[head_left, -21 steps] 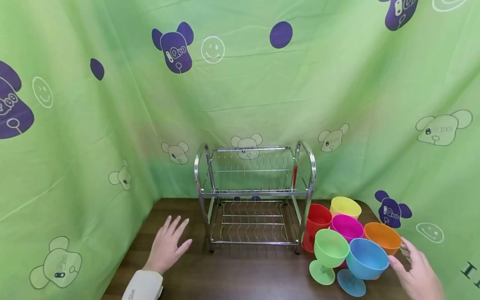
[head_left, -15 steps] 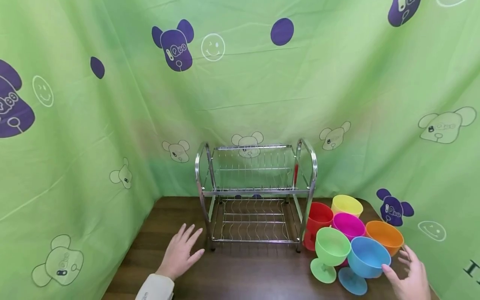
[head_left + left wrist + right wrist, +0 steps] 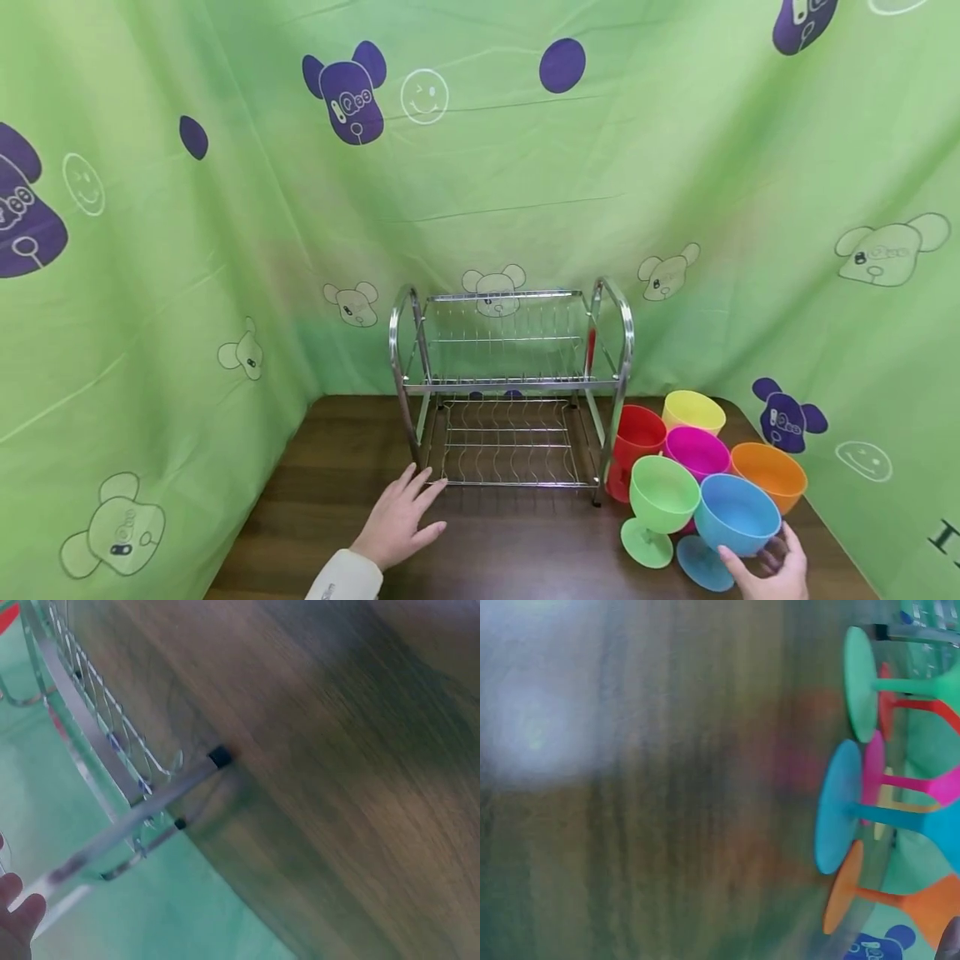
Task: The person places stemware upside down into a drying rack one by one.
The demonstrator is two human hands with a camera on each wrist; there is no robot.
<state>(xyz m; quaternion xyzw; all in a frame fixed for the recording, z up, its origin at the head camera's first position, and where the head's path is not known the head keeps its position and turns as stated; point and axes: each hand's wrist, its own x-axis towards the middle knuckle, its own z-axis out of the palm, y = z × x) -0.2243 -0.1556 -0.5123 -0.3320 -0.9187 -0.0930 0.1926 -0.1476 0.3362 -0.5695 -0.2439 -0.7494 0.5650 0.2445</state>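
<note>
A blue goblet point(image 3: 737, 515) stands upright at the front of a cluster on the right side of the table. My right hand point(image 3: 774, 571) is at its right side, thumb in front of the bowl's underside and fingers bent beside it; a gap shows within the hand. The right wrist view catches just a fingertip point(image 3: 949, 946) at its corner, close to the orange goblet point(image 3: 847, 889). With fingers spread, my left hand point(image 3: 397, 523) hovers by the near left foot of the metal dish rack point(image 3: 510, 386). Its thumb and finger point(image 3: 19, 907) overlap a rack leg in the left wrist view.
Around the blue goblet crowd a light green goblet point(image 3: 663, 492), a magenta one point(image 3: 697, 450), a red one point(image 3: 637, 437) and a yellow one point(image 3: 693, 410). The red goblet stands right against the rack's side. A green printed cloth point(image 3: 480, 183) rises behind the brown table point(image 3: 480, 542).
My left hand has moved right, toward the rack's front left foot. The right hand has shifted left and down, from beside the orange goblet to the blue one. The goblets stay put.
</note>
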